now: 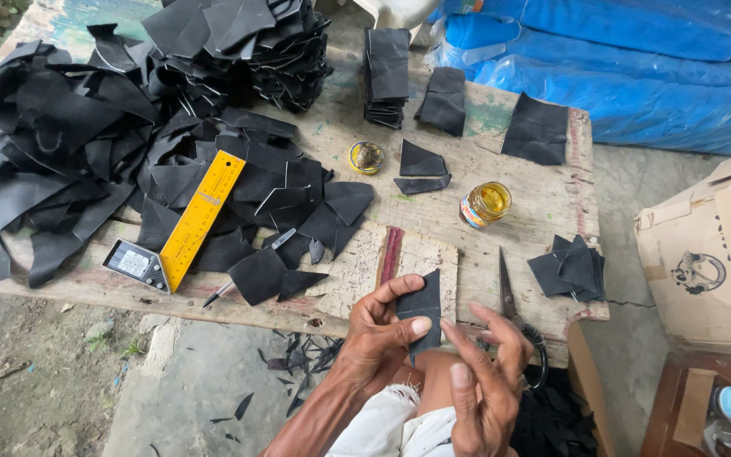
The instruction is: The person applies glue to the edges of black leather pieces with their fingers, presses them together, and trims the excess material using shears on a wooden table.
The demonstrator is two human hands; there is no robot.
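My left hand pinches a small black cut piece of sheet material between thumb and fingers, just over the near edge of a wooden board. My right hand hovers right beside the piece, fingers loosely curled and holding nothing, its fingertips close to the lower edge of the piece. A pair of scissors lies on the board just behind my right hand. An open glass jar of yellow liquid stands further back, with its lid lying to the left.
Heaps of black offcuts cover the board's left. A yellow square ruler and a pen lie among them. Stacked cut pieces sit at the back, a small pile at right. Blue bags, cardboard box.
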